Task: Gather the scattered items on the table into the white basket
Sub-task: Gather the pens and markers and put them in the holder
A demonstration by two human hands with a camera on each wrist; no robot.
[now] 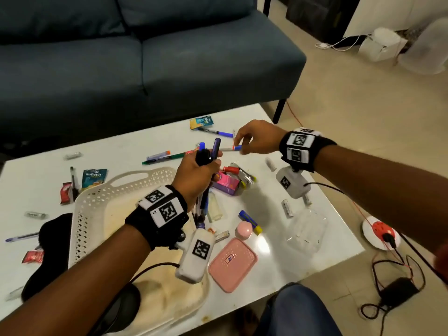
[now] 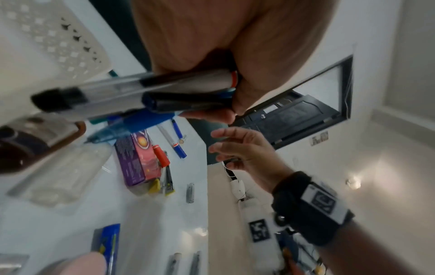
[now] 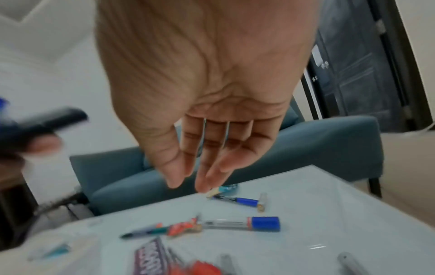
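Observation:
My left hand (image 1: 206, 163) grips a bundle of pens and markers (image 1: 211, 151) upright, above the right rim of the white basket (image 1: 97, 204). In the left wrist view the bundle (image 2: 141, 93) crosses the frame under my curled left fingers (image 2: 235, 96). My right hand (image 1: 244, 141) hovers with relaxed fingers just above a blue-capped marker (image 1: 232, 148) that lies on the table. The right wrist view shows that marker (image 3: 244, 223) flat on the table, below and in front of my empty right hand (image 3: 195, 178). The basket's floor looks bare where my forearm does not cover it.
More items lie scattered on the white table (image 1: 278, 132): a blue pen (image 1: 217, 132), a green pen (image 1: 164, 159), a pink-purple box (image 1: 226, 184), a pink lid (image 1: 232, 263), a clear tray (image 1: 305, 229), sachets, batteries. A blue sofa (image 1: 145, 57) stands behind the table.

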